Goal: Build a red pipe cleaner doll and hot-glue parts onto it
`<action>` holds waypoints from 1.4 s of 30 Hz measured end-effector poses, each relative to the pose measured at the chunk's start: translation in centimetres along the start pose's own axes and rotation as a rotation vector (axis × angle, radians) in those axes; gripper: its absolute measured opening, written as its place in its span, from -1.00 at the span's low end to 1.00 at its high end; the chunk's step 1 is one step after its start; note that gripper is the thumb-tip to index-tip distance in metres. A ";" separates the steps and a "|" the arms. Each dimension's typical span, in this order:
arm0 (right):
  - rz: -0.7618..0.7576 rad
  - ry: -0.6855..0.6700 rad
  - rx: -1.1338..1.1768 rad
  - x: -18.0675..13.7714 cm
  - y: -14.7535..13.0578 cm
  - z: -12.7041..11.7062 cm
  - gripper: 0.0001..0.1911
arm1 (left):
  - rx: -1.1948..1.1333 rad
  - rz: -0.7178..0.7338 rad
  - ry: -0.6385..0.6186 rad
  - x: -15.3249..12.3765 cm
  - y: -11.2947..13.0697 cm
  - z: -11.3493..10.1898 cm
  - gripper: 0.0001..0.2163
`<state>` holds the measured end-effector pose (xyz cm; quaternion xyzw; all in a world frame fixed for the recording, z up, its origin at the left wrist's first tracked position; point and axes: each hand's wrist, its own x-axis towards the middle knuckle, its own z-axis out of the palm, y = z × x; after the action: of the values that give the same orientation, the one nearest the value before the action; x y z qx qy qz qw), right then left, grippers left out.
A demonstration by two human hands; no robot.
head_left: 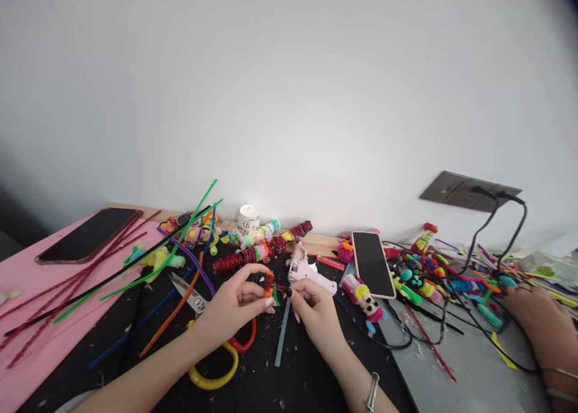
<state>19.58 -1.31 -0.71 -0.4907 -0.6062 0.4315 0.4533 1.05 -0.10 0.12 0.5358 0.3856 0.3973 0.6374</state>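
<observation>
Between the thumb and fingers of my left hand [237,295] is a small coiled pipe-cleaner piece [270,285], red and orange with a green loop at its lower right. My right hand [313,310] pinches a dark red pipe-cleaner end that sticks out from the piece's right side. Just behind my right hand lies a pale pink glue gun [311,276]. A translucent glue stick [282,335] lies on the black mat between my hands. Under my left forearm are scissors [214,377] with yellow and red handles, their blades pointing up and left.
Long pipe cleaners [167,313] and a dark phone [90,235] lie left, partly on pink sheet [40,268]. A paper cup [248,219] stands by the wall. A white-framed phone [374,265], finished pipe-cleaner pieces and black cables lie right. Another person's hand [539,316] is at far right.
</observation>
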 end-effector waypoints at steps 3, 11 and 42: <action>-0.010 -0.005 0.037 -0.1 -0.1 0.0 -0.77 | 0.000 0.001 0.004 0.0 -0.1 0.0 -0.61; 0.005 -0.059 0.015 -0.2 -0.6 0.1 -0.78 | 0.034 0.016 -0.013 -0.1 -0.1 0.1 -0.64; 0.033 -0.062 0.028 0.2 0.1 0.0 -0.78 | 0.059 0.021 -0.060 -0.2 -0.2 0.1 -0.66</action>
<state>19.58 -1.09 -0.73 -0.4807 -0.6056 0.4625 0.4338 1.05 -0.36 -0.04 0.5700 0.3723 0.3762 0.6284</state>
